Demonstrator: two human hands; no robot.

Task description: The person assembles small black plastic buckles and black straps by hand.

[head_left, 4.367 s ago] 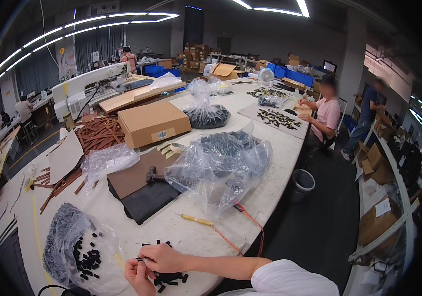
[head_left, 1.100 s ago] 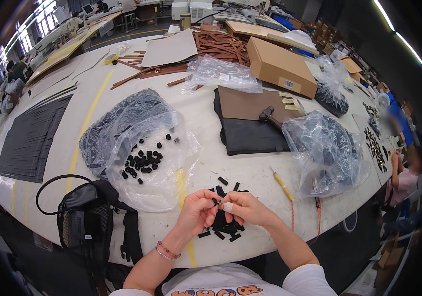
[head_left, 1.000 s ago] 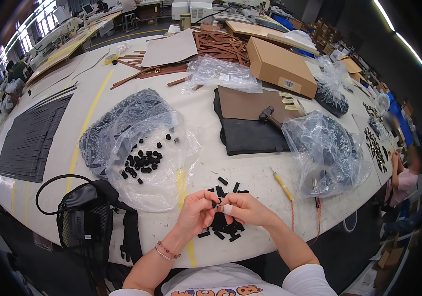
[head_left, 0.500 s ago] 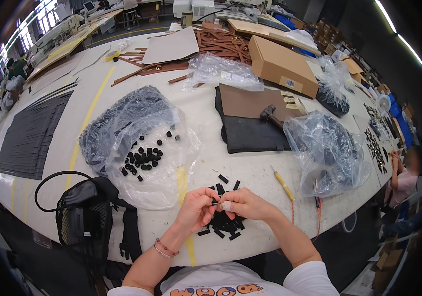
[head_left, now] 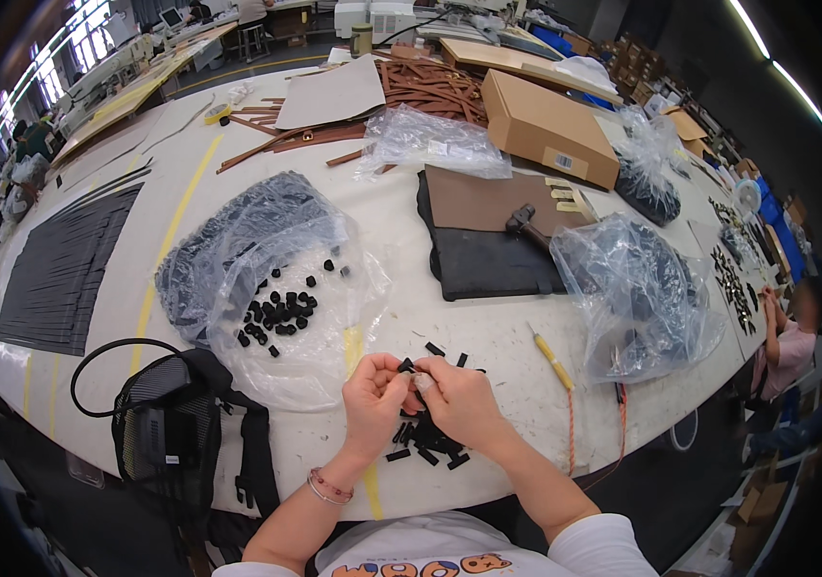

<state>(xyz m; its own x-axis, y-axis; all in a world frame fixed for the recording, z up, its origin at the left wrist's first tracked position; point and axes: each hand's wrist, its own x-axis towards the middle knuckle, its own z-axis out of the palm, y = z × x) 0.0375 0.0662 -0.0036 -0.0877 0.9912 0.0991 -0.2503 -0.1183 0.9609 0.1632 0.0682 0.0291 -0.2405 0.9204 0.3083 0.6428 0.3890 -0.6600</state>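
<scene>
Near the front of the table, my left hand (head_left: 373,399) and my right hand (head_left: 467,404) meet with their fingers pinched together. A small black piece (head_left: 406,365) shows between the fingertips of both; its exact kind is too small to tell. Below my hands lies a pile of short black bar-like pieces (head_left: 438,440), partly hidden by them. To the left, several chunky black pieces (head_left: 281,313) lie on a clear plastic bag (head_left: 320,380).
A yellow-handled tool (head_left: 553,361) with an orange cord lies to the right. Beyond are a hammer (head_left: 526,226) on a dark pad (head_left: 488,269), a stuffed clear bag (head_left: 637,303) and a cardboard box (head_left: 550,130). A black mesh bag (head_left: 156,413) sits front left. Someone works at far right.
My hands have drawn closer together and turned, with fingertips now pointing more away from me. The small black piece has moved slightly farther off and left. Other things stay where they were.
</scene>
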